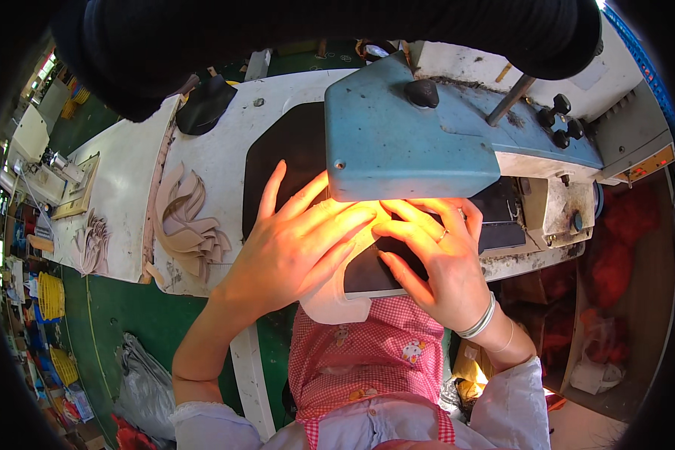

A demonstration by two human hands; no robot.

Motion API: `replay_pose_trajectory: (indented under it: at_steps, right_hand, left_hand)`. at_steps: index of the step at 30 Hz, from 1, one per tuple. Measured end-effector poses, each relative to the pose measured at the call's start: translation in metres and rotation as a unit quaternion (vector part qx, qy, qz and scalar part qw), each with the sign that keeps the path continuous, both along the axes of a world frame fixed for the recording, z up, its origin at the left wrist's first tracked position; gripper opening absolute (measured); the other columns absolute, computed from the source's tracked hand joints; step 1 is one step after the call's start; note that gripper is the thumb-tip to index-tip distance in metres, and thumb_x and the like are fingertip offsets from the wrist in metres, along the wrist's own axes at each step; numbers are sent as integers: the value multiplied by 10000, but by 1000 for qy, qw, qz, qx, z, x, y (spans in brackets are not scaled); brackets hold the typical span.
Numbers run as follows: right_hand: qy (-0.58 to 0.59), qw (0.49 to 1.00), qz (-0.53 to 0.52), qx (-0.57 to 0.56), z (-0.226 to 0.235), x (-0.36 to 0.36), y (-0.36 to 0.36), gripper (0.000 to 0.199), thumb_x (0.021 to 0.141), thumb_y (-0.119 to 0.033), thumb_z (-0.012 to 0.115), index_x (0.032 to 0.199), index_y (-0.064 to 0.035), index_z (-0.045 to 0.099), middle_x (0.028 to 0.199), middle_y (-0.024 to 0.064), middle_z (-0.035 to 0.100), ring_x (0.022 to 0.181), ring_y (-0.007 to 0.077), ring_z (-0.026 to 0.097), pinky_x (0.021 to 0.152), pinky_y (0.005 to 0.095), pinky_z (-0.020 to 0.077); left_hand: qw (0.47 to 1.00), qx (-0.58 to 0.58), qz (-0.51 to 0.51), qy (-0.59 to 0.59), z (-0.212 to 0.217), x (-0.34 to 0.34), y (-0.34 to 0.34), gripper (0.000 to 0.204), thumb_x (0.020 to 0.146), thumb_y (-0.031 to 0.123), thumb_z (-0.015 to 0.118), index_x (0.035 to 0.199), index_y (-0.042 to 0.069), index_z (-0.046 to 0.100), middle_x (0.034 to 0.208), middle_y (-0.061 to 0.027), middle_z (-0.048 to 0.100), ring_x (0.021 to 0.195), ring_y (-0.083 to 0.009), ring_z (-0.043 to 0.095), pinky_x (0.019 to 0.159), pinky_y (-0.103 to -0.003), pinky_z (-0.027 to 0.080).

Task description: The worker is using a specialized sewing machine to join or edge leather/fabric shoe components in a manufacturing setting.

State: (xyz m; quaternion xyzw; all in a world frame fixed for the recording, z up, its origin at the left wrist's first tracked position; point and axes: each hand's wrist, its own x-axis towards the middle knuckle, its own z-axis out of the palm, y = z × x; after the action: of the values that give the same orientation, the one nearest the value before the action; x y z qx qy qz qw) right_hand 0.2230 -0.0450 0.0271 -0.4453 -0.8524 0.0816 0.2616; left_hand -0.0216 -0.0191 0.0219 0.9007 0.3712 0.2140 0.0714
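Tabletop: the white surface spreads beneath and beyond both hands, worn and spotted with grime.
Blue machine head: a broad, scuffed housing just beyond the fingertips of both hands, with an orange-yellow glow under its near edge.
Apron: red-and-white checked cloth with small printed figures, on the near side of the hands.
Dark plate: a flat black panel showing beyond the left hand and again between the two hands.
Left hand: palm down, fingers long and spread apart, lying over the pale piece.
Right hand: fingers bent and apart, thumb clear of the index finger, fingertips at the lit upper part of the piece; any pinch there I cannot tell.
Pile: overlapping curved strips in dull pinkish beige, fanned out to the left of the left hand.
Pale piece: thin, flat and smooth, pinkish beige in its lower part, bright orange where the light falls; it runs from between the hands down past the left thumb, its rounded near end hooking rightward over the tabletop's near edge.
Bangles: pale rings at the right hand's wrist.
Ring: a slim band on a right-hand finger.
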Motion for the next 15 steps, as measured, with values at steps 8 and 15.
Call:
replay_pose_trajectory:
  at_steps: [8,15]
  right_hand:
    - [19,1000,11,6,-3,0,-1,321,884,-177,748,1187,-76,713,1366,100,672,1263,293,576,1137,529,281]
    - [16,1000,5,5,-5,0,2,317,895,-189,738,1189,-75,712,1350,101,678,1270,298,569,1147,538,276]
  left_hand:
    - [1000,-7,19,-1,-1,3,-7,370,1003,252,674,1334,89,688,1319,-66,698,1372,-341,554,1215,-696,196]
    - [1000,-10,23,3,1,5,-5,366,1003,245,666,1332,88,694,1331,-60,699,1361,-343,565,1214,-700,194]
